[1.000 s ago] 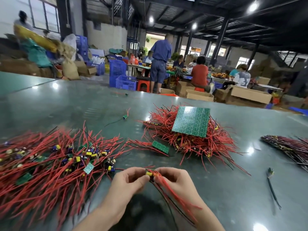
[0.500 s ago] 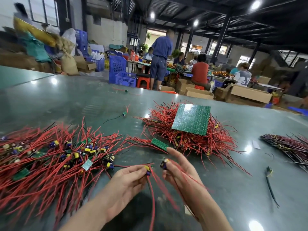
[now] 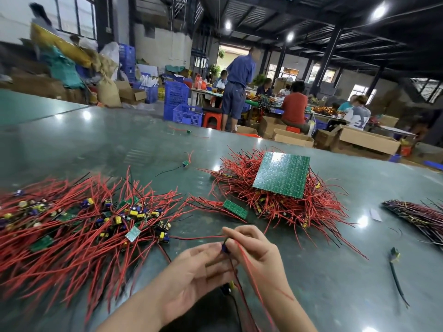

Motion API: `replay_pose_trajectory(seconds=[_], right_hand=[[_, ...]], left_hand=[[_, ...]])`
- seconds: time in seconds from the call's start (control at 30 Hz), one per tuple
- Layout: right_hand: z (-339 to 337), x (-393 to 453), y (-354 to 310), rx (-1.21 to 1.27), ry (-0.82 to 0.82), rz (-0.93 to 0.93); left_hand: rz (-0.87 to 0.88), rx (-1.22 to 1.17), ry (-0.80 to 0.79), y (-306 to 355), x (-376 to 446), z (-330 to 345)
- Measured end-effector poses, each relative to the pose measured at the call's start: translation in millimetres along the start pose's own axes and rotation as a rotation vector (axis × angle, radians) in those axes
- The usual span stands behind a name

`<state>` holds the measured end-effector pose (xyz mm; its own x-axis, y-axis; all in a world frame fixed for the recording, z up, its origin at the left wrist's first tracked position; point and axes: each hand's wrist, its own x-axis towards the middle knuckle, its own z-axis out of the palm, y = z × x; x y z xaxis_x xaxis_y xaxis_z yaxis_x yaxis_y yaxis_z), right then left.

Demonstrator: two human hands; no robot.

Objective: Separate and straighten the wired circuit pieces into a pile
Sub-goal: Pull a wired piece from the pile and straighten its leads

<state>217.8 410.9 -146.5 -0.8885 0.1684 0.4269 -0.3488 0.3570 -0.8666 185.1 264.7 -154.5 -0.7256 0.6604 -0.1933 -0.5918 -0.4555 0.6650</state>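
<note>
Closing again, both hands [image 3: 223, 262] pinch one circuit piece [image 3: 225, 248] near the left pile [image 3: 79, 226]; trailing leads may snag there.

Glossy green table [image 3: 311, 295] with two red-wired circuit heaps [image 3: 72, 231] [image 3: 275, 195], dark bundle [image 3: 417, 216], stray pieces [image 3: 185, 163].

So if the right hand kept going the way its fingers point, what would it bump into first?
The right hand points up-left, so it would probably first meet the small green board on the table, before the big red wire pile. Depth is hard to judge.
</note>
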Motion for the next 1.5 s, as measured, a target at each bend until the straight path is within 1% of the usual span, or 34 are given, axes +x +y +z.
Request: replay_pose_trajectory(seconds=[0.07, 0.17, 0.23, 0.3, 0.4, 0.5, 0.57, 0.6, 0.67, 0.73, 0.77, 0.87, 0.93, 1.0, 1.17, 1.23, 1.3, 1.4, 1.5], right_hand=[[-1.8, 0.5, -2.6, -0.018, -0.041, 0.025], [-2.0, -1.0, -4.4, -0.024, -0.156, 0.093], [-3.0, -0.7, -6.0, 0.045, -0.168, 0.167], [-5.3, 0.4, -6.1, 0.069, -0.151, 0.204], [-6.1, 1.1, -5.0, 0.04, -0.091, 0.2], [-5.0, 2.3, -0.1, -0.064, -0.01, 0.218], [-5.7, 3.0, 3.2, -0.06, 0.011, 0.26], [-6.3, 3.2, 4.4, -0.007, 0.019, 0.29], [-7.4, 3.3, 5.7, 0.197, 0.032, 0.378], [-8.2, 2.9, 7.4, 0.407, 0.009, 0.45], [-8.5, 2.9, 7.8, 0.468, -0.006, 0.465], [-8.6, 4.0, 6.3, 0.499, 0.022, 0.449], [-10.4, 4.8, 3.4, 0.443, 0.093, 0.417], [-12.6, 5.1, 0.8, 0.366, 0.134, 0.381], [-10.8, 2.6, -4.5, 0.267, 0.13, 0.31], [-8.6, 1.5, -6.9, 0.264, 0.126, 0.283], [-7.1, 1.3, -7.8, 0.257, 0.128, 0.259], [-5.5, 0.1, -9.1, 0.266, 0.113, 0.226], [-5.2, -0.9, -10.3, 0.289, 0.11, 0.229]], left_hand=[[-0.036, -0.054, -0.041, -0.8, -1.2, -0.1], [-0.065, 0.049, -0.037, -4.4, 0.4, -2.0], [-0.06, 0.099, -0.02, -5.2, 0.5, -0.9], [-0.053, 0.093, -0.002, -4.2, 1.3, 1.1], [-0.042, 0.091, 0.046, -6.0, 2.5, 4.8], [0.016, 0.207, 0.063, -10.3, 3.3, 5.6], [0.06, 0.291, 0.047, -11.0, 3.3, 4.2], [0.079, 0.333, 0.029, -10.7, 2.9, 3.1], [0.105, 0.415, -0.031, -10.1, 1.9, 2.5], [0.12, 0.484, -0.086, -8.7, -0.6, 3.3], [0.129, 0.505, -0.095, -7.7, -1.8, 3.6], [0.152, 0.472, -0.088, -5.8, -1.6, 2.8], [0.129, 0.409, -0.073, -7.3, 0.3, 2.5], [0.104, 0.397, -0.053, -9.4, 2.5, 2.3], [0.025, 0.43, -0.04, -10.2, 2.4, 0.0], [0.051, 0.501, 0.005, -11.9, 2.4, -0.2], [0.113, 0.572, 0.064, -13.7, 3.8, 0.5], [0.212, 0.595, 0.133, -13.4, 6.1, 0.8], [0.243, 0.593, 0.134, -11.9, 6.2, 1.3]])
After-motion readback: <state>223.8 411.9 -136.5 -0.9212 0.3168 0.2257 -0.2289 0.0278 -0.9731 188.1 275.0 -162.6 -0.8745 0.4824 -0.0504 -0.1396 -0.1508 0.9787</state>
